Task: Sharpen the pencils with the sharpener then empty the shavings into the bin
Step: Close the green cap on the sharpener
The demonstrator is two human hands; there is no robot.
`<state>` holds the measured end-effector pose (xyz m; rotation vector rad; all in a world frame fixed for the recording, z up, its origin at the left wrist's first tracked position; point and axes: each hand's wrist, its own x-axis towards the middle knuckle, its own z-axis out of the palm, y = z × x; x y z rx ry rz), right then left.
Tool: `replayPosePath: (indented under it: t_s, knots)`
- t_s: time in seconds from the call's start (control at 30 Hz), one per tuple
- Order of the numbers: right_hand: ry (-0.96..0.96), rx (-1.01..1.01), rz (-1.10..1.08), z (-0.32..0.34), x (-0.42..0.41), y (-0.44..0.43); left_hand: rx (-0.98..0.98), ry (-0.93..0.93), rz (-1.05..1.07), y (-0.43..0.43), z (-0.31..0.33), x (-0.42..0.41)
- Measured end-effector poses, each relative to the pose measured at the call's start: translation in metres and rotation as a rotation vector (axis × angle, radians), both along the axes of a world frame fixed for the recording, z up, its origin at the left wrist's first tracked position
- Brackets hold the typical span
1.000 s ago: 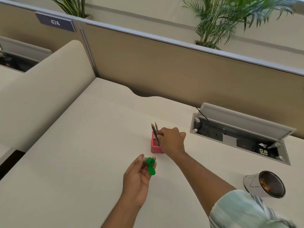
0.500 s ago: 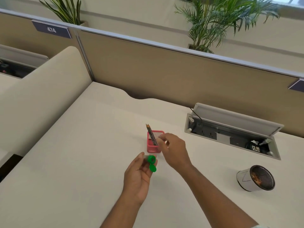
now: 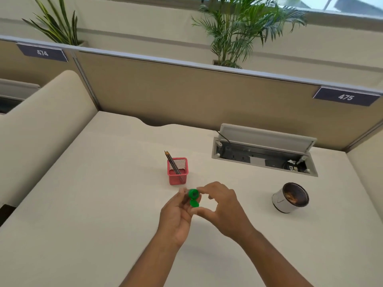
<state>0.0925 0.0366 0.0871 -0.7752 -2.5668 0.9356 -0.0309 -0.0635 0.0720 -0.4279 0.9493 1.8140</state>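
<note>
A small green sharpener (image 3: 194, 197) with its hinged cap hanging open is held in my left hand (image 3: 176, 216) above the desk. My right hand (image 3: 222, 210) has its fingertips on the sharpener's right side, thumb curled below. Just beyond the hands stands a red mesh pencil cup (image 3: 177, 171) with a few dark pencils (image 3: 171, 161) leaning to its left. A small white bin (image 3: 290, 197) with a dark inside, holding shavings, stands tilted on the desk to the right.
An open cable box (image 3: 263, 156) with sockets is set into the cream desk (image 3: 83, 204) behind the bin. Tan partition panels (image 3: 186, 96) close the back and a rounded divider (image 3: 37, 125) the left. Plants stand behind the partition.
My right hand left the pencils in the red cup and came back to the sharpener in my left hand. The view tilted up.
</note>
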Motion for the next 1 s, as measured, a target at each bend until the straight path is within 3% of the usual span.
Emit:
replayPosePath:
  t_s: [0.33,0.6,0.83,1.0]
  knots:
    - [0.238,-0.275,-0.206,0.020,0.067,-0.004,0.124,-0.011,-0.158,-0.005,0.021,0.074]
    - [0.316,-0.379,-0.328,0.025,0.119,0.001,0.111,0.128,-0.291,-0.004,0.019,0.117]
    - [0.149,-0.150,-0.170,0.035,0.160,0.014,0.096,0.463,-0.355,0.000,0.024,0.147]
    - [0.095,-0.085,-0.150,0.040,0.170,0.023,-0.059,0.921,-0.510,0.001,0.024,0.149]
